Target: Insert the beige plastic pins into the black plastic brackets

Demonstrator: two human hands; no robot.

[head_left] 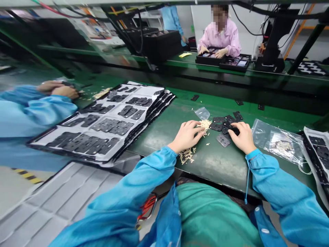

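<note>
My left hand [189,134] reaches into a heap of small beige pieces [205,125], with its thumb and fingertips drawn together at the edge. What they pinch, if anything, is too small to make out. Over a loose cluster of thin black plates with cut-outs [218,127], my right hand [241,135] has its thumb and fingers closed on a black plate [233,129]. One greyer plate [223,140] lies flat just below that cluster. More beige pieces [186,156] are scattered by my left wrist, near the table's front edge.
Stacked trays [108,139] of black plates stand at left, beside a co-worker's hands [64,91]. A clear bag [279,141] and another tray [320,154] lie at right. A small plastic bag [202,113] sits behind the heap. Across the bench, a person in pink handles boxes.
</note>
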